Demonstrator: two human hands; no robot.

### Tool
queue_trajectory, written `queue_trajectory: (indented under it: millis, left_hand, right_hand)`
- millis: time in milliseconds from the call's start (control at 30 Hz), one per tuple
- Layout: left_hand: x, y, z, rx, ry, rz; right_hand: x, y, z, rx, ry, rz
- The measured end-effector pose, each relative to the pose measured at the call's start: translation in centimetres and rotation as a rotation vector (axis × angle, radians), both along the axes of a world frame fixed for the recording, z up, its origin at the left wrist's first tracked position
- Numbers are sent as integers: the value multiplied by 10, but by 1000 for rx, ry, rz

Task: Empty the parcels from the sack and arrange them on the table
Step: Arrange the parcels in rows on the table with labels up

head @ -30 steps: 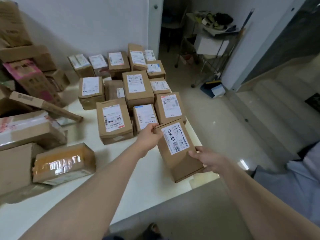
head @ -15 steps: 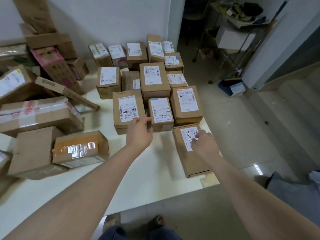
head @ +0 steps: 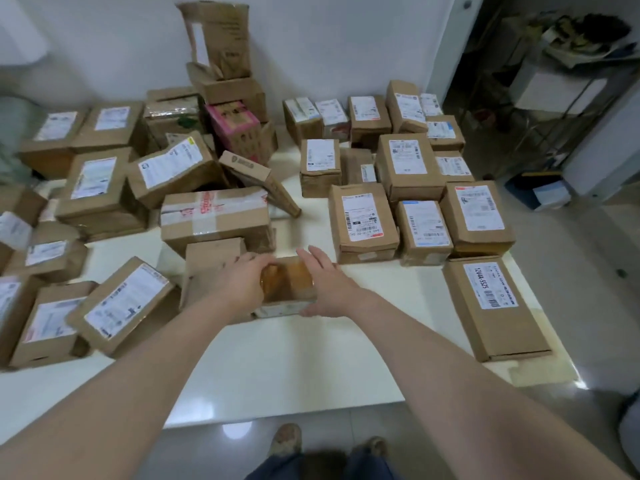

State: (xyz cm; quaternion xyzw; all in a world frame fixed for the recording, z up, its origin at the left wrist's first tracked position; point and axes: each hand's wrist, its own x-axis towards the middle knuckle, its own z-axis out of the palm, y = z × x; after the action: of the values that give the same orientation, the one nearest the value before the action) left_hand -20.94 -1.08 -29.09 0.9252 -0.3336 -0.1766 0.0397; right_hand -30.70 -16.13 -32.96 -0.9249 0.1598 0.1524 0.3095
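A small brown parcel wrapped in shiny tape (head: 286,284) sits on the white table (head: 294,368), near the middle. My left hand (head: 242,284) clasps its left side and my right hand (head: 329,287) presses flat against its right side, so it is held between them. A long flat parcel labelled 12V4A-5525 (head: 495,306) lies free at the table's front right corner. Behind it, several labelled parcels (head: 408,168) stand in neat rows, labels up. A strip of grey fabric (head: 631,420) at the lower right edge may be the sack.
A loose heap of bigger boxes (head: 104,188) fills the table's left half, with a tall stack (head: 221,64) against the wall. A plain box (head: 211,268) touches the held parcel's left. A metal rack (head: 561,98) stands beyond the doorway. My shoes (head: 284,441) show below the table's edge.
The long labelled parcel was set down at the front right corner and let go. Both hands then moved left onto the taped parcel, and my view swung left.
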Motion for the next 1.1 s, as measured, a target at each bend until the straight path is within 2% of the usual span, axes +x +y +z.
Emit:
queue_trajectory:
  millis: [100,200,267,333,467,533,633,733,800,900,933,1033,1100]
  left_hand:
    - [4,9,-7,-269,154,112]
    - [9,3,-15,-519,262,243]
    - [8,-9,-19,-522,310,270]
    - [-2,-26,-23,-431,430,274]
    - [-47,-62,-23,-369,780,272]
    - [-71,-82,-26,-383,846,200]
    - [-102,-110,-28,-415,832,124]
    - [-124,-134,-32,-428,836,75]
    - [-136,-148,-37,-397,851,69]
    - [-152,-167,-43,-372,820,87]
    - [-155,-173,-44,-393,801,94]
    - [-157,-186,-40,-452,720,144]
    - [-148,-188,-33,-476,625,191]
  right_hand:
    - [-2,5,-2,6,2,-125]
    - [-31,-8,5,392,69,-403]
    - [-59,-20,9,630,99,-599]
    - [-87,-30,10,728,93,-769]
    - [-133,-45,11,750,53,-951]
    - [-150,-54,11,741,40,-1009]
    - [-170,-69,9,732,-1,-1092]
    - [-186,-93,2,633,-78,-1150]
    - [-194,-106,-2,548,-114,-1122]
    - [-198,-123,-4,433,-70,-1020]
    - [-198,-127,-2,362,-59,-979]
    - [-189,-142,5,-69,-72,-809]
    - [-177,-148,10,-181,-153,-776]
